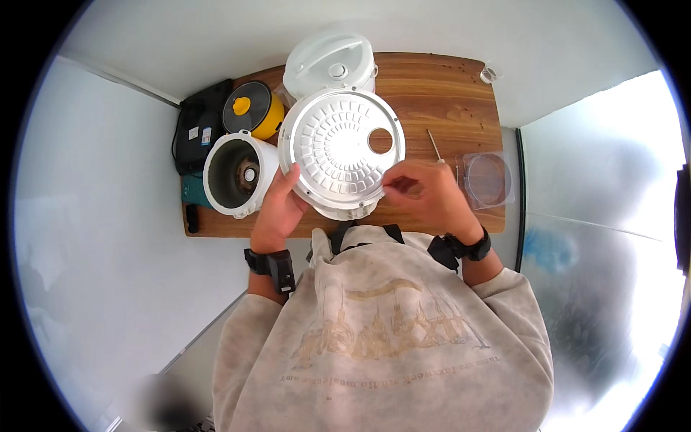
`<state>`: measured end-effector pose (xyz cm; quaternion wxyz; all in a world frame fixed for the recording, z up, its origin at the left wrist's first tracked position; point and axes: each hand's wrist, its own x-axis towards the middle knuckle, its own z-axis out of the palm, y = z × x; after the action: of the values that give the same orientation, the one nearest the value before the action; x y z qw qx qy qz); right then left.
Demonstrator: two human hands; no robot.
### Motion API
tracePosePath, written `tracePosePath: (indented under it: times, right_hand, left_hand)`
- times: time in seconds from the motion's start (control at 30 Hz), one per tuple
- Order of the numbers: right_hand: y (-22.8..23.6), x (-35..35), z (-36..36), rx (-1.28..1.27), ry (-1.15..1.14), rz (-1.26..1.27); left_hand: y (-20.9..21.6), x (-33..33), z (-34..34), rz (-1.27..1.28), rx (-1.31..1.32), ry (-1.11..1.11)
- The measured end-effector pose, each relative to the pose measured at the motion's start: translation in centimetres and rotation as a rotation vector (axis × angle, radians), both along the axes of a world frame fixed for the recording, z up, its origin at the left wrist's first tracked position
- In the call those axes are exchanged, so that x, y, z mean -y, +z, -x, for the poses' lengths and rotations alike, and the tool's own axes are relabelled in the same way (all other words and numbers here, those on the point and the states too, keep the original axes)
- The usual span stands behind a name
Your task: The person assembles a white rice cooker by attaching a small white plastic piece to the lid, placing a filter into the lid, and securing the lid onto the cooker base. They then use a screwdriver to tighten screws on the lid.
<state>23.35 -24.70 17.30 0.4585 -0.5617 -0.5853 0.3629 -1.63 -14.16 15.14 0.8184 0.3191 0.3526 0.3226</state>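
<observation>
The left hand (282, 205) grasps the round metal plate (335, 144) by its lower-left rim, seemingly steadying it with its face tilted up. The right hand (435, 194) curls its fingers at the plate's lower-right rim, likely for fine work; whether they pinch anything, I cannot tell. Left of the plate stands an open white pot (267, 157); to its right, a thin tool (437, 148).

The bare left hand (282, 209) is partly hidden by the round silvery metal disc (327, 155); a dark rounded shape (175, 405) is blurred.
</observation>
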Motion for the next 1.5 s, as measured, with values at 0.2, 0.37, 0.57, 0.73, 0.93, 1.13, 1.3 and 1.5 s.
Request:
tracePosePath:
  times: [0.2,0.37,0.57,0.73,0.93,1.13,1.3,1.5]
  right_hand:
    - [1.4,-1.9,3.2,0.004,0.146,-0.142]
    - [0.9,-2.3,4.0,-0.037,0.096,-0.120]
    - [0.7,-2.2,4.0,-0.104,0.079,-0.090]
    - [1.1,-2.0,3.5,-0.256,0.091,0.089]
    - [0.6,-1.0,1.8,-0.568,0.164,0.205]
    - [-0.2,1.3,-0.8,-0.452,0.188,0.210]
    - [-4.4,4.1,-4.7,-0.170,-0.121,0.269]
    - [-12.8,9.4,-11.2,0.374,-0.613,0.428]
  left_hand:
    - [1.4,0.6,-1.9,-0.017,-0.008,-0.111]
    - [2.9,1.5,-3.0,-0.038,0.007,-0.111]
    - [2.9,1.6,-3.3,-0.036,0.029,-0.111]
    - [2.9,1.5,-3.3,-0.015,0.047,-0.123]
    - [2.6,1.4,-3.6,-0.008,0.076,-0.115]
    - [1.5,1.0,-2.6,-0.037,0.010,-0.111]
    - [0.9,0.4,-2.1,0.000,-0.101,-0.066]
    - [0.0,-0.2,-2.4,0.040,-0.124,-0.043]
